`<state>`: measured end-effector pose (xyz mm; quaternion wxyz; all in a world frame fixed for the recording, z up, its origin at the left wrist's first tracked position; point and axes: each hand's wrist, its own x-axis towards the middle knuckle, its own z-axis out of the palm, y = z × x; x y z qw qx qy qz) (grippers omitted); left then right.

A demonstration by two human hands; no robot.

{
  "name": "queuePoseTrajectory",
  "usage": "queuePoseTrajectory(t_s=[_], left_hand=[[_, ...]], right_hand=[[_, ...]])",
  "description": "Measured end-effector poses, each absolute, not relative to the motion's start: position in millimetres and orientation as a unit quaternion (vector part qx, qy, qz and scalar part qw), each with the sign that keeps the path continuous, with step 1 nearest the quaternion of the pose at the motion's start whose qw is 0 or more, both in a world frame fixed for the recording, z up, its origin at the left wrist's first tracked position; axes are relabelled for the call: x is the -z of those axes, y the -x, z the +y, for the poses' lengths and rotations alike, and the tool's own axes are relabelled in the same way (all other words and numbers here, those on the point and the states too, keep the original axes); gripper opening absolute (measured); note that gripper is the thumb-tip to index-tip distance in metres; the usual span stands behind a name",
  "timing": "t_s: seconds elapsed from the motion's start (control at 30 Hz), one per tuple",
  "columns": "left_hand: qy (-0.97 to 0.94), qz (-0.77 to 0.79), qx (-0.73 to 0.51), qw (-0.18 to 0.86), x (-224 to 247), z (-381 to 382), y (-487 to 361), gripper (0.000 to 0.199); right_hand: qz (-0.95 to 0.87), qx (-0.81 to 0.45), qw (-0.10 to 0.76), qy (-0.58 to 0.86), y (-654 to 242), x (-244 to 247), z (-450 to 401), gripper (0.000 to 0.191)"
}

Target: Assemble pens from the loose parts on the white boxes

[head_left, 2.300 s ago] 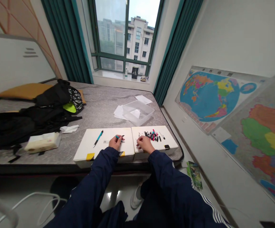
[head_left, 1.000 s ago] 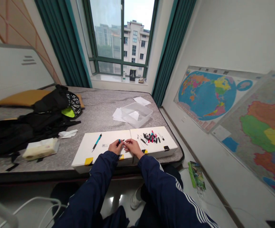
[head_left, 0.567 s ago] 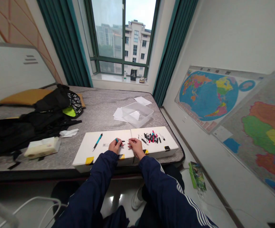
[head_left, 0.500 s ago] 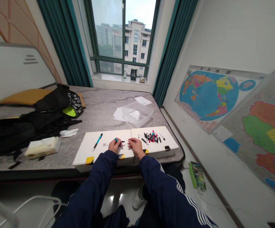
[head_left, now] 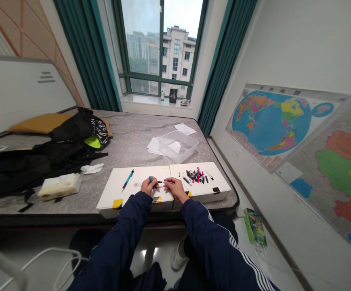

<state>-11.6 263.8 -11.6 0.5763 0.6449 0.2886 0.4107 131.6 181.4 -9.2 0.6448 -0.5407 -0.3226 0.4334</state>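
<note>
Paper [head_left: 175,147] lies in the clear plastic tub [head_left: 190,146]. A teal pen [head_left: 151,179] is gripped by the left hand [head_left: 148,186]; the right hand's [head_left: 174,189] grip cannot be told.

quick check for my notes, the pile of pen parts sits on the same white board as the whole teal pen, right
No: the pile of pen parts sits on the right white board, while the whole teal pen lies on the left white board. The head view shows this.
</note>
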Motion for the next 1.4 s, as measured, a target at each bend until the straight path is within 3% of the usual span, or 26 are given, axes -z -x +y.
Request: queuePoseTrajectory(t_s=[0.5, 0.67, 0.87, 1.4], left_hand=[[-0.631, 0.251, -0.382, 0.627, 11.7, 266.1, 12.0, 0.036], [-0.637, 0.229, -0.359, 0.642, 13.3, 266.8, 13.1, 0.039], [-0.652, 0.270, -0.383, 0.596, 18.0, 265.0, 10.7, 0.049], [-0.746, 0.362, -0.347, 0.439, 27.5, 264.4, 6.5, 0.037]], right_hand=[[-0.355, -0.460, 0.615, 0.534, -132.1, 11.8, 181.0, 0.041], [-0.345, -0.435, 0.631, 0.541, -132.0, 13.1, 182.8, 0.034], [-0.300, -0.406, 0.675, 0.538, -132.4, 16.9, 186.3, 0.028], [-0.244, -0.396, 0.727, 0.505, -131.9, 15.0, 185.6, 0.032]])
